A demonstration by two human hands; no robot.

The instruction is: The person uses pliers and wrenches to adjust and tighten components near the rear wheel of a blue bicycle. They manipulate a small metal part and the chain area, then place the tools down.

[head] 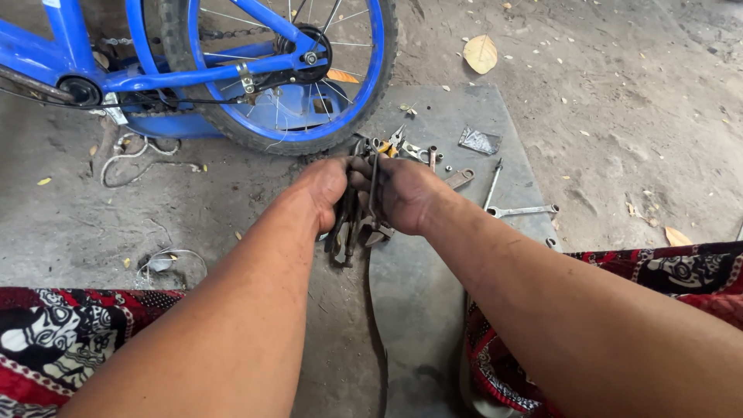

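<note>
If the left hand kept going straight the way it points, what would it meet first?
Past the bundle of tools it grips, the left hand points up-frame toward the blue bicycle's rear tyre; that looks first in line, though depth is unclear.

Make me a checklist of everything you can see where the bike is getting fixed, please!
Surface: grey mat on dirt ground.
Job's things: bundle of dark metal tools gripped between both hands.
Clutter: spanner, pliers, thin rod, small foil packet, dry leaf.
Grippers: left hand and right hand, both grimy, closed on the tools.
Cables: loose wire on the ground by the bike.
Surroundings: blue bicycle, rear wheel near the mat; patterned red cloth.
</note>
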